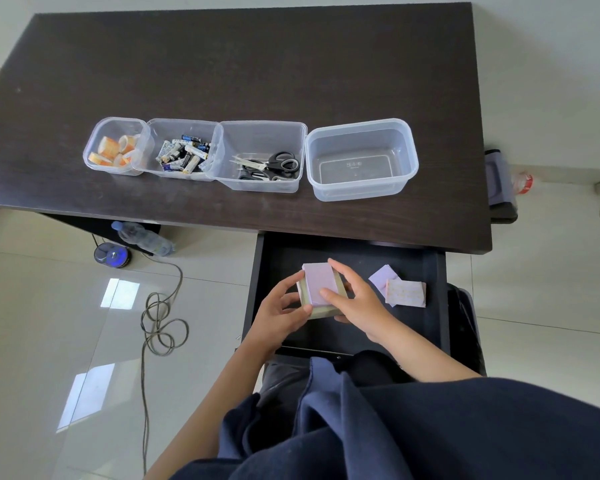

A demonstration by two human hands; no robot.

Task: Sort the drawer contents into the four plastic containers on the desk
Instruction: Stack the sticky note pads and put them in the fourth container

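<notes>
Over the open black drawer (pixel 416 327), my left hand (pixel 281 311) and my right hand (pixel 357 299) both grip a stack of note pads (pixel 317 284), lilac on top and pale green below. Two more pads, a lilac one (pixel 381 275) and a pink one (pixel 406 293), lie in the drawer's right part. On the dark desk (pixel 257 64) stand four clear containers in a row: one with tape rolls (pixel 115 147), one with batteries (pixel 182 152), one with scissors (pixel 267 161), and an empty one (pixel 361 159) at the right.
A water bottle (pixel 142 237), a round device (pixel 112 254) and a coiled cable (pixel 160 323) lie on the tiled floor left of the drawer. A bottle and a dark object (pixel 499 181) sit beside the desk's right edge. My dark garment fills the bottom of the view.
</notes>
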